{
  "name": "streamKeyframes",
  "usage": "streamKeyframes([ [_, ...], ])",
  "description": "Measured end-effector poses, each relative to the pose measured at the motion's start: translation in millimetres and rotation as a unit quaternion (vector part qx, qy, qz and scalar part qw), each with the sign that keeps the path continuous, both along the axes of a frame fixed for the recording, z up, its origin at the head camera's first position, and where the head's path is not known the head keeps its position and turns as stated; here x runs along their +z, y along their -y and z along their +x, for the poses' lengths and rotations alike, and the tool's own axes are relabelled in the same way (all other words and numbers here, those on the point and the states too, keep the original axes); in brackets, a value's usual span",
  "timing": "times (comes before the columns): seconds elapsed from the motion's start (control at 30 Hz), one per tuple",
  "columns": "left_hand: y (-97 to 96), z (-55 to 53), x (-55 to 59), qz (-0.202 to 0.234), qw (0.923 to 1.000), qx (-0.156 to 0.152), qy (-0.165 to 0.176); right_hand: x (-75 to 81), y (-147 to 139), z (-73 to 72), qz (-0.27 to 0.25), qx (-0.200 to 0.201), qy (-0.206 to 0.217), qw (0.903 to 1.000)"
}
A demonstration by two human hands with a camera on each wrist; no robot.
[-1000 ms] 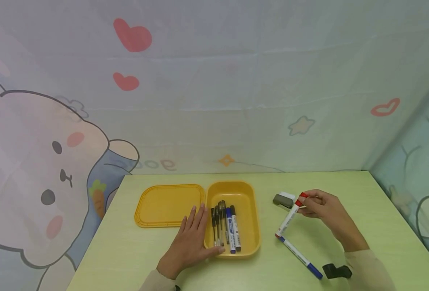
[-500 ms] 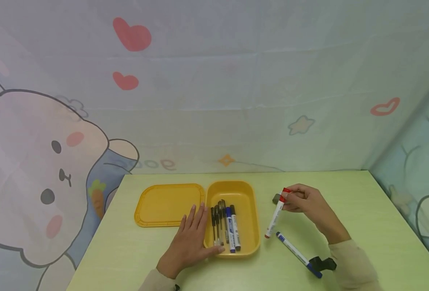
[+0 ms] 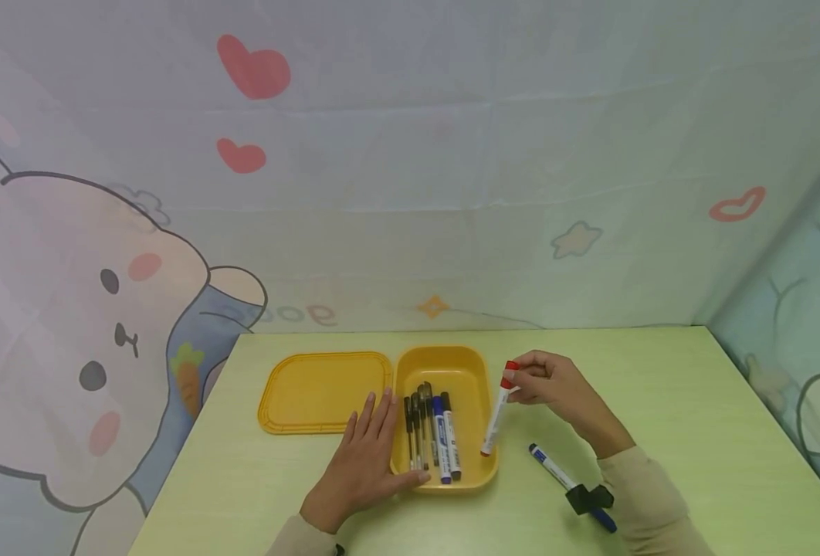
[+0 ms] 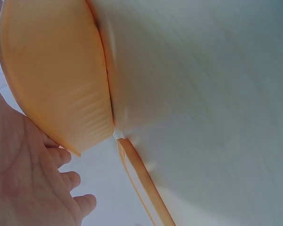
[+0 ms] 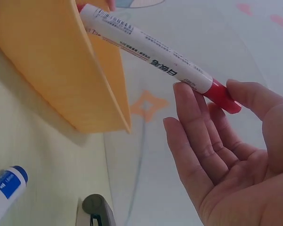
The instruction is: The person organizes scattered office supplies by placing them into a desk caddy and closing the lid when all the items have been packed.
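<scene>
My right hand (image 3: 556, 386) pinches a red-capped whiteboard marker (image 3: 498, 409) by its cap, between thumb and fingertips. The marker slants down, its lower end overlapping the right rim of a yellow plastic box (image 3: 478, 374); the right wrist view puts that end at the box's rim (image 5: 96, 61). Lying side by side in the box are several black-capped pens (image 3: 417, 432), a blue-capped marker (image 3: 442, 444) and a black-capped marker (image 3: 452, 448). With fingers straight, my left hand (image 3: 357, 471) rests along the box's left rim, its thumb at the front corner.
A flat yellow lid (image 3: 323, 394) lies left of the box. Right of it, a blue-ended whiteboard marker (image 3: 550, 466) lies on the table (image 3: 716, 432), partly covered by the black wrist device (image 3: 589, 500). The right wrist view shows a dark grey, rounded object (image 5: 96, 207).
My right hand has carried the red-capped marker leftward from beside the blue-ended marker to the box's right rim, now covering the grey object in the head view. The left hand stays put.
</scene>
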State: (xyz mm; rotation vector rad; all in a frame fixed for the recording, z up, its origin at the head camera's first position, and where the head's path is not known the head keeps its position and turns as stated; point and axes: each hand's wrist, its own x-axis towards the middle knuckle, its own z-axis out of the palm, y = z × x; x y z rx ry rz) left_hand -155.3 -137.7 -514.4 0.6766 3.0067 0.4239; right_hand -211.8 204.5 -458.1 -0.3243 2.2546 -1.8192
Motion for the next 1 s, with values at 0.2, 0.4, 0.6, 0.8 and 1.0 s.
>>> streamKeyframes([
  [0.2, 0.3, -0.4, -0.5, -0.001, 1.0, -0.005, -0.001, -4.9, 8, 2.1, 0.027, 0.02, 0.018, 0.9993],
  [0.4, 0.3, -0.6, -1.2, 0.002, 1.0, -0.004, -0.005, -5.6, 12, 5.4, 0.046, 0.057, 0.015, 0.9972],
  [0.6, 0.1, -0.9, -0.8, -0.001, 1.0, -0.001, 0.0, -5.5, 16, 8.9, 0.089, 0.12, 0.0, 0.9888],
  [0.8, -0.5, -0.5, 0.9, 0.007, 1.0, -0.002, -0.005, -5.3, 15, 12.5, 0.098, 0.136, 0.004, 0.9859],
  [1.0, 0.1, 0.5, 0.5, 0.01, 0.9999, -0.003, -0.003, -10.5, 10, 15.6, 0.098, 0.124, 0.006, 0.9874],
])
